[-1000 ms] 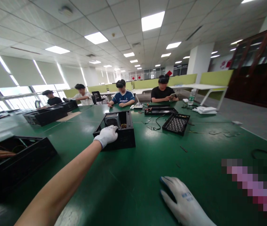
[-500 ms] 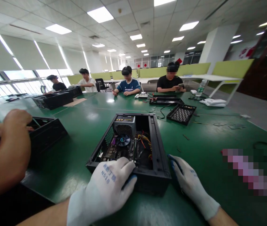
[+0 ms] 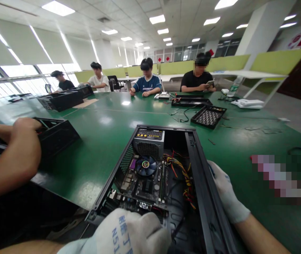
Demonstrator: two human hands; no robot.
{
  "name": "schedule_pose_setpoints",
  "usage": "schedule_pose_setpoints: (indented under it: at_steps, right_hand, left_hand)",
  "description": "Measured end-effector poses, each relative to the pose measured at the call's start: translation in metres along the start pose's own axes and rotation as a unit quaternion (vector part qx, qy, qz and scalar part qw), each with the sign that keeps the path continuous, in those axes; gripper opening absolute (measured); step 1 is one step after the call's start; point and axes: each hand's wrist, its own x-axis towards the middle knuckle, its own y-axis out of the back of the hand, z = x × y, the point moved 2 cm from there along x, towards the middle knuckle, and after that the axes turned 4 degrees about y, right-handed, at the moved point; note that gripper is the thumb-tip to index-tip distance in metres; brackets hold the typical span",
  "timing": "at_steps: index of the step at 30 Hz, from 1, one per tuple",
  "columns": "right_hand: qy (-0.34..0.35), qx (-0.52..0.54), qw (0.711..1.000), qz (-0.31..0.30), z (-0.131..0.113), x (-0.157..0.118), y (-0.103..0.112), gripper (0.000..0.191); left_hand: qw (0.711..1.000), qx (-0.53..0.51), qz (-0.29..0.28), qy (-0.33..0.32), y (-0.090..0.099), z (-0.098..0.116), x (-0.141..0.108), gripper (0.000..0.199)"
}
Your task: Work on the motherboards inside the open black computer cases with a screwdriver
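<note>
Because contact is hidden, we can't tell whether our white-gloved left hand (image 3: 137,233) at 6 o'clock or white-gloved right hand (image 3: 226,192) at 4 o'clock clamps the open black metal computer case (image 3: 202,176), centre to 6 o'clock; weak hold could tip it off the green tabletop (image 3: 94,151).

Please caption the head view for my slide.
Gloved left hand and right hand at an open computer case on a green table.

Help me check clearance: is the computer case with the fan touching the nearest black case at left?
Apart: the head view shows green tabletop between the computer case and the black case.
</note>
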Motion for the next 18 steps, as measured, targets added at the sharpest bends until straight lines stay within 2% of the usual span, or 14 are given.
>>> schedule_pose_setpoints:
  at_steps: [2,4,7,10,13,18]
  right_hand:
    - [-0.002,0.005,1.000,-0.002,0.001,-0.001,0.000,0.052]
    - [-0.006,0.008,1.000,0.000,0.003,-0.002,-0.001,0.050]
    - [-0.006,0.013,1.000,-0.004,0.004,-0.003,-0.002,0.047]
    - [-0.002,0.003,1.000,-0.010,0.004,-0.004,-0.001,0.045]
    - [0.001,-0.003,1.000,-0.014,0.002,-0.004,0.000,0.049]
    - [-0.006,-0.014,1.000,-0.015,0.004,-0.003,0.001,0.051]
  left_hand:
    - [0.999,-0.042,-0.006,0.011,0.012,-0.003,0.004,0.010]
    - [0.997,-0.051,0.015,0.059,0.022,-0.012,0.012,0.021]
    - [0.987,0.012,0.036,0.154,0.028,-0.034,0.033,0.041]
    - [0.978,0.086,-0.030,0.189,0.023,-0.059,0.061,0.056]
    - [0.965,0.115,-0.109,0.211,0.014,-0.081,0.088,0.062]
    - [0.942,0.137,-0.202,0.231,-0.004,-0.106,0.116,0.055]
